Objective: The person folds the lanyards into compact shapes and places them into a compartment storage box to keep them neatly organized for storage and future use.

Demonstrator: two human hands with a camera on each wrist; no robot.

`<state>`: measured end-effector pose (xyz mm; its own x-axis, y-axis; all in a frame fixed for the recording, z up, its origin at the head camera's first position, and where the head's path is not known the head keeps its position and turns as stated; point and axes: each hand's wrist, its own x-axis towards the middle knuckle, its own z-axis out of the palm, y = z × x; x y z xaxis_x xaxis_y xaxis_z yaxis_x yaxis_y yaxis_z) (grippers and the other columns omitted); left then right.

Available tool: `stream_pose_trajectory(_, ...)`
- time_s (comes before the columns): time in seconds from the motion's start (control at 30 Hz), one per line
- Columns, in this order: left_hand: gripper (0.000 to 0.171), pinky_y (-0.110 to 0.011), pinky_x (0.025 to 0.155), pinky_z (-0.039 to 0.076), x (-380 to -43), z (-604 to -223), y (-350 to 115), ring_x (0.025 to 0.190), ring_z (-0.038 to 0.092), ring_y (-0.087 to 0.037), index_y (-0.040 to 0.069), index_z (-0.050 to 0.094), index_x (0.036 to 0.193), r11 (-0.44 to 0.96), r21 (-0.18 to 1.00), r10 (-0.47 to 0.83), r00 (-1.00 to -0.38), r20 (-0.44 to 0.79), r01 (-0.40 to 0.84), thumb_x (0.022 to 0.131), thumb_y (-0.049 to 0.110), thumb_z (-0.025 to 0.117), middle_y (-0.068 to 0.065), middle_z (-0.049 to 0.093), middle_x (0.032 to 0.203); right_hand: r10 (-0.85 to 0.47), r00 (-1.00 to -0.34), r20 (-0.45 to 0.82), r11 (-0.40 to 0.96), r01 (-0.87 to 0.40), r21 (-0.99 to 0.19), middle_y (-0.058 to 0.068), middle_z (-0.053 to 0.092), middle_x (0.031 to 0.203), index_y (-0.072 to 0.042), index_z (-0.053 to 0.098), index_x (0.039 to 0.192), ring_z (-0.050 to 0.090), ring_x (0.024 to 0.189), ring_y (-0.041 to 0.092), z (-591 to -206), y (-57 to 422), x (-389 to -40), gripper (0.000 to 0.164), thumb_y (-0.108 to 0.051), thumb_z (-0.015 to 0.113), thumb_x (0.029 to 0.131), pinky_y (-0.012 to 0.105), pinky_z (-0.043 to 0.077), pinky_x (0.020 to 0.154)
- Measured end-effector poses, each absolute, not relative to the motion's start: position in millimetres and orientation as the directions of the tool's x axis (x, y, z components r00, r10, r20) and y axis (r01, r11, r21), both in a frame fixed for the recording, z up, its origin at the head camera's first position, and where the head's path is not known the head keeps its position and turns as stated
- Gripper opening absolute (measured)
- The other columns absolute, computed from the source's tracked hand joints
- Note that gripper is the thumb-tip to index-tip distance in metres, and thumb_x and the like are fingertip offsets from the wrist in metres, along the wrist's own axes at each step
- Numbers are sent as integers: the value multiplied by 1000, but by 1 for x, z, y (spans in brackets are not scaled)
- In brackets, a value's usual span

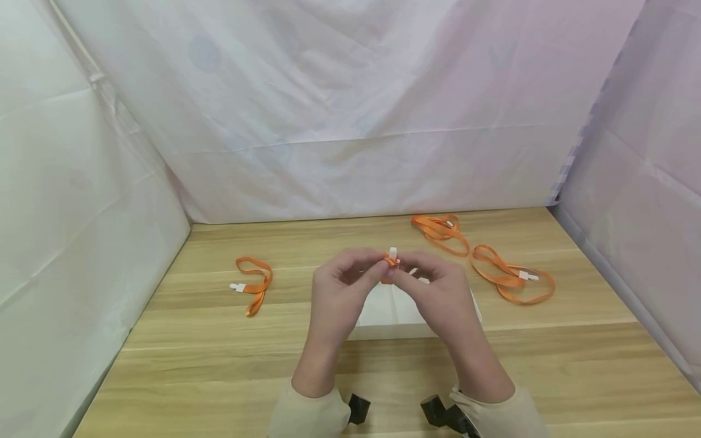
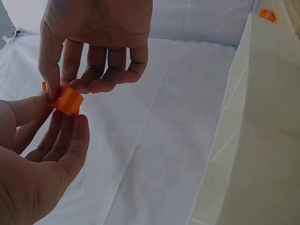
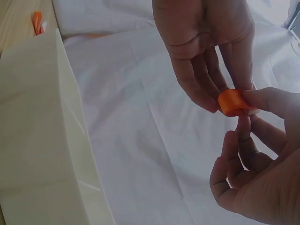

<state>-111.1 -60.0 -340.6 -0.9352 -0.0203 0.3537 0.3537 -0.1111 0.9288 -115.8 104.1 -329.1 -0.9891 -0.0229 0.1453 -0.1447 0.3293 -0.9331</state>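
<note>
In the head view, both hands meet over a white box (image 1: 394, 330) near the middle of the table. Between their fingertips is an orange lanyard (image 1: 391, 261), wound into a small tight roll, with a white clip (image 1: 393, 251) sticking up from it. My left hand (image 1: 341, 292) pinches the roll from the left side with thumb and fingers. From the right, my right hand (image 1: 442, 296) pinches it as well. The left wrist view shows the flat orange band (image 2: 69, 101) coiled between the two thumbs and fingers. Part of the roll is hidden behind the fingers.
One loose orange lanyard (image 1: 265, 283) with a white clip lies on the wooden table (image 1: 219, 377) at left. Two more lie at right: a bunched lanyard (image 1: 429, 228) farther back and a looped lanyard (image 1: 506, 281) nearer. White cloth (image 1: 350, 121) hangs behind and at both sides.
</note>
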Motion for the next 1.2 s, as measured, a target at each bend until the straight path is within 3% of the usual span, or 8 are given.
stream_pose_trajectory(0.33,12,-38,93,65,-113,-337,-61,101,74,-15,-5,80,105,-107,937,7,-942,336,333,94,1,78,-20,74,114,-27,-988,153,357,-152,-922,-5,79,98,-26,86,105,68,95,10,-326,105,-115,11,-28,82,95,32,52,89)
stream_pose_trajectory(0.5,16,-38,94,65,-116,-334,-67,102,75,-18,1,77,112,-23,935,75,-932,354,354,97,4,76,-17,75,115,-46,-985,169,376,-174,-910,-5,80,96,-27,85,107,71,96,12,-324,108,-118,13,-29,82,95,32,53,90)
stream_pose_trajectory(0.73,20,-45,102,61,-117,-330,-84,113,71,-21,7,76,117,164,916,69,-930,360,367,97,10,78,-8,75,125,-49,-991,127,407,-136,-903,-5,79,99,-31,84,105,69,103,18,-319,117,-120,10,-35,80,96,38,53,89)
stream_pose_trajectory(0.97,32,-48,111,54,-114,-334,-110,133,63,-22,13,74,125,451,793,87,-904,419,410,94,15,81,-2,70,136,-79,-988,134,501,-156,-851,-7,76,118,-27,85,109,63,117,15,-320,129,-125,22,-44,81,95,42,49,102)
stream_pose_trajectory(1.2,54,-59,122,42,-107,-354,-139,150,45,-33,15,61,145,683,694,96,-970,224,228,96,30,80,-6,56,154,-97,-975,199,624,-215,-751,8,66,131,-12,81,121,58,127,31,-326,153,-135,35,-35,83,95,48,49,98)
